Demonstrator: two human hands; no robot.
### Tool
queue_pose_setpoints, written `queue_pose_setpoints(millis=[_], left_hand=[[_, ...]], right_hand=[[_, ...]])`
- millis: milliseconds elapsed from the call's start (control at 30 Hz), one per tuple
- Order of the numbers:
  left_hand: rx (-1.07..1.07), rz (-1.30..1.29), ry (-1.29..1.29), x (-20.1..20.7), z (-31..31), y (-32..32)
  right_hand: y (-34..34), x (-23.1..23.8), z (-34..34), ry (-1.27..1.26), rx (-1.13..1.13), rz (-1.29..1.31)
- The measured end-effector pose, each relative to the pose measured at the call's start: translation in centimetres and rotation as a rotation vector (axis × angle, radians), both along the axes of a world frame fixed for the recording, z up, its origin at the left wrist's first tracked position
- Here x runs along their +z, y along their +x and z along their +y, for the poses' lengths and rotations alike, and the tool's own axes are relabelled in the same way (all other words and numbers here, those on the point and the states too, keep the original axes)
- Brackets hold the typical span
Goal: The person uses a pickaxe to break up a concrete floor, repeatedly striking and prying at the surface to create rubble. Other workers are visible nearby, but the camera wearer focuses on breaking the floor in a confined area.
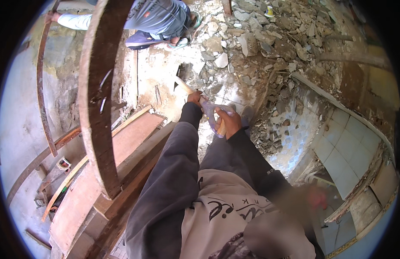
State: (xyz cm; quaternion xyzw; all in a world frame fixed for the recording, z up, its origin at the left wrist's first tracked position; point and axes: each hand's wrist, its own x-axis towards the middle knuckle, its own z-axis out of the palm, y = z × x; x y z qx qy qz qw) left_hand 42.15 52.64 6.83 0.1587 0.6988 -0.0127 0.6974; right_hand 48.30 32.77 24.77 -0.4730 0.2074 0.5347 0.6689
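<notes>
My left hand (194,99) is closed around a pale wooden stick (182,85), whose free end points away to the upper left. Crumpled clear plastic (210,113) with a purplish tint stretches between my hands. My right hand (228,121) grips this plastic, fingers curled. A yellowish part shows under the right fingers, but I cannot make out what it is. Both hands are in front of my body, above the rubble-strewn floor and near my shoes.
Broken rubble (251,41) spreads ahead and right. A wooden beam (96,95) rises close on the left, beside long planks (109,159). At the far left a co-worker (157,19) bends, one hand on a strip of wood. Tiled slabs (346,138) lean at right.
</notes>
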Motion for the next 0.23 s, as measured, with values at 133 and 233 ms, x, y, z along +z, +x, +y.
queue_pose_setpoints(millis=[133,233], left_hand=[[-0.073,0.000,0.014,-1.9,-2.3,1.1],[0.021,-0.050,-0.029,-3.3,-4.8,0.1]], right_hand=[[1.6,-0.4,-3.1,-0.116,-0.004,0.011],[2.8,0.2,-6.2,-0.060,0.102,-0.178]])
